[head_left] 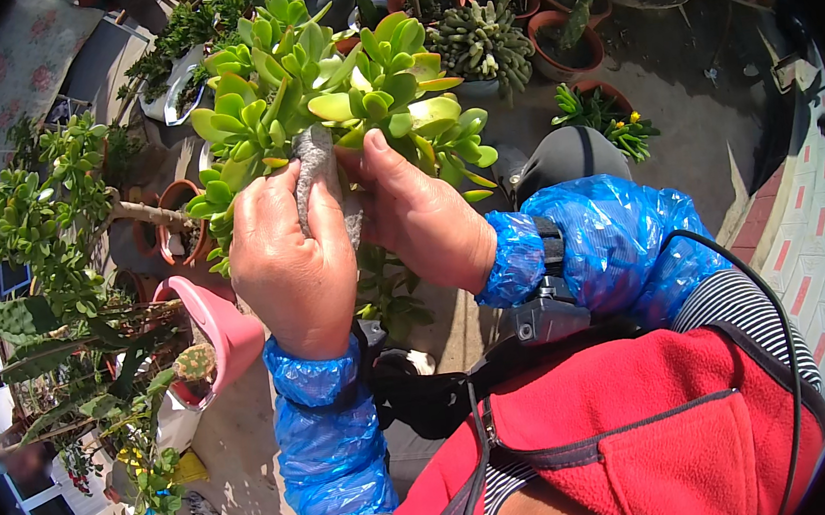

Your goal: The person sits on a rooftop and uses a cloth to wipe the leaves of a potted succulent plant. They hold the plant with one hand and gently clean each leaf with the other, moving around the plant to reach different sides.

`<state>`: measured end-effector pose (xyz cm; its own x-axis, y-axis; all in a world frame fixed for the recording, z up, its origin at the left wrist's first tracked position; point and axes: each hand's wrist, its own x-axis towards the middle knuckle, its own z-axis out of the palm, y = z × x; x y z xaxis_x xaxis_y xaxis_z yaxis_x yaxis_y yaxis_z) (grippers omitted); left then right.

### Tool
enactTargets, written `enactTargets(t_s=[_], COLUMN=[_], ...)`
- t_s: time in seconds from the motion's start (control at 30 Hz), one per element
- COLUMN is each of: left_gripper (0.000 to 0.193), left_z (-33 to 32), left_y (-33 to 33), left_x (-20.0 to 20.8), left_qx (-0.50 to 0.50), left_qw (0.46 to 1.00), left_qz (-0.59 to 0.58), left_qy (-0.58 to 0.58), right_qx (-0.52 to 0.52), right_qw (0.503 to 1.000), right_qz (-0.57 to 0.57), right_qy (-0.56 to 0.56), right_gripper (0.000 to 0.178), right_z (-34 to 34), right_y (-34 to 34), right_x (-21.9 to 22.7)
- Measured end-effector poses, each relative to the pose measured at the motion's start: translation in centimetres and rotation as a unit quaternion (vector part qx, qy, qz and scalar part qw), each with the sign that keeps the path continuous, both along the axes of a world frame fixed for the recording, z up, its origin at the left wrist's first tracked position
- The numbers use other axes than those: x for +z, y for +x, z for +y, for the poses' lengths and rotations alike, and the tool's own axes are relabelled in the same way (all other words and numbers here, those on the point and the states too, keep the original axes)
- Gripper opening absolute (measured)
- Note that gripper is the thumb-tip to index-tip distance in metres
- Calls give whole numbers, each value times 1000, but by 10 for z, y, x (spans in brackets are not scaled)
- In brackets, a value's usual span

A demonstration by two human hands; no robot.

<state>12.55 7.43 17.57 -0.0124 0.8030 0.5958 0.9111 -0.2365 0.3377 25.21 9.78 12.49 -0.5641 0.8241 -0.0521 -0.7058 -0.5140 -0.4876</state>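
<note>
At the left of the frame, a woody-stemmed leafy plant [46,211] leans above a tilted pink pot [229,327]. Just left of centre, the left hand [294,255] has its fingers curled, pinching a rough grey cloth [314,162], as it appears to be. The cloth sits bunched at upper centre, against the leaves of a broad green succulent [265,102]. Beside it, the right hand [418,217] holds its thumb raised; its fingertips are hidden, so I cannot tell whether they pinch anything. Work on the leaves seems under way, not finished, since the cloth is among them; how many are done or left cannot be told. Farther right, a potted plant with yellow tips [610,126] stands apart, untouched.
</note>
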Motion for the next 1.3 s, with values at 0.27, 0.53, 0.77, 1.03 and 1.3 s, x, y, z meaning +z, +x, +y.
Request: enactTargets(t_s=[0.27, 0.53, 0.77, 1.03, 1.3], left_gripper=[25, 21, 45, 36, 76], left_z=[-7, -56, -142, -165, -171], left_y=[6, -23, -35, 10, 16], left_x=[4, 33, -38, -70, -74], left_qx=[-104, -270, -159, -196, -252], left_qw=[985, 854, 657, 647, 692], left_qz=[-103, -354, -735, -736, -671], left_qy=[-90, -269, -49, -36, -87], right_qx=[-5, 37, 8, 100, 133], right_qw=[996, 999, 984, 850, 873], right_qz=[18, -33, -111, -314, -346], right_qy=[-85, 12, 138, 412, 316], right_gripper=[55, 85, 45, 31, 29], right_z=[2, -5, -41, -87, -107], right_y=[4, 25, 61, 77, 80], right_x=[2, 10, -2, -21, -25])
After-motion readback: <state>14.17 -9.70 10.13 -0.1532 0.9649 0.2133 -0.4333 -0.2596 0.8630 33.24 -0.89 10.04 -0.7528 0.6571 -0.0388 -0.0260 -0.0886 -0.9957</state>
